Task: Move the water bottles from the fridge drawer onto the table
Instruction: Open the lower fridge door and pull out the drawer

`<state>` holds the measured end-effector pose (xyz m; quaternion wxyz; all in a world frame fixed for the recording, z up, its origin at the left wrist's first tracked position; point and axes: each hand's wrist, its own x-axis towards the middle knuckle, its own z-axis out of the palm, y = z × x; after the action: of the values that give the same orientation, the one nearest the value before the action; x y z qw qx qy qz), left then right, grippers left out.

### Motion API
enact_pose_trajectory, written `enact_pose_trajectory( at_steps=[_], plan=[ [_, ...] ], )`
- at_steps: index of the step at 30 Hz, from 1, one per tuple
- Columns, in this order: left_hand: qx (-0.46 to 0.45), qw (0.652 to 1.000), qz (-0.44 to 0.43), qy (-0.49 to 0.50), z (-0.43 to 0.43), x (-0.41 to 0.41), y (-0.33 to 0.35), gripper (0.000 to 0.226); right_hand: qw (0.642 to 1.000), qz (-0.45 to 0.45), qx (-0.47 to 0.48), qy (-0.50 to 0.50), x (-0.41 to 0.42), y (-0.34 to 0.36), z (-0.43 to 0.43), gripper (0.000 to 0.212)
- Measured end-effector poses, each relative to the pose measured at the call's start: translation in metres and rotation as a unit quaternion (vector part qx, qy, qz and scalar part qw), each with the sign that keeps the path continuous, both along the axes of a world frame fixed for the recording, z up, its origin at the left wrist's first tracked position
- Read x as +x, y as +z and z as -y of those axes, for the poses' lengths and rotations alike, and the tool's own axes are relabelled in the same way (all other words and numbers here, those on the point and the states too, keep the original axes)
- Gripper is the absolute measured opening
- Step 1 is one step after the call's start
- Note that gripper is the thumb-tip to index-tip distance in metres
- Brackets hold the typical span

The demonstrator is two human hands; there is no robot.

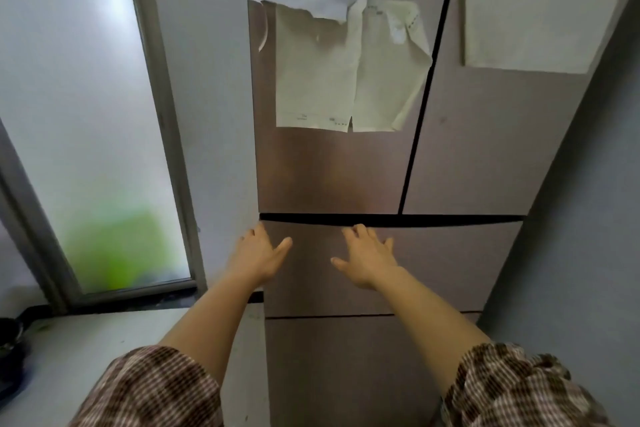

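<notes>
Facing the fridge, we reach our left hand and right hand, fingers spread and empty, toward its shut upper drawer, no bottles out yet.

No legible text or numbers. Pale sheets on the fridge door carry faint printed marks. All are too blurred to read.

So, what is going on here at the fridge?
A person reaches with both hands toward the upper drawer of the fridge. The left hand is at its top left corner and the right hand near its top edge, both with fingers spread, gripping nothing. The drawer looks shut, and no water bottles are in sight.
</notes>
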<state>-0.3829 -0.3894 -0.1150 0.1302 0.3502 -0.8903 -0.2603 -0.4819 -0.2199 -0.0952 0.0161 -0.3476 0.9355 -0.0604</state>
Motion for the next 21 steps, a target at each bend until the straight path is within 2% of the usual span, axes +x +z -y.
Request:
enact_pose_trajectory(
  at_steps=[6, 12, 17, 21],
  plan=[
    [0.128, 0.984, -0.121, -0.002, 0.052, -0.05, -0.027, 0.071, 1.0, 0.013, -0.003, -0.002, -0.038, -0.03, 0.055, 0.073],
    [0.259, 0.94, -0.223, 0.006, 0.064, -0.072, -0.036, 0.049, 0.999, 0.034, 0.006, -0.016, -0.058, -0.049, 0.068, 0.078],
    [0.236, 0.954, -0.184, -0.012, 0.079, -0.073, -0.033, 0.039, 0.999, 0.038, 0.002, -0.026, -0.07, -0.033, 0.074, 0.07],
    [0.15, 0.979, -0.134, 0.022, 0.083, -0.059, -0.034, 0.051, 1.0, 0.016, -0.006, -0.015, -0.061, -0.028, 0.062, 0.06]
  ],
)
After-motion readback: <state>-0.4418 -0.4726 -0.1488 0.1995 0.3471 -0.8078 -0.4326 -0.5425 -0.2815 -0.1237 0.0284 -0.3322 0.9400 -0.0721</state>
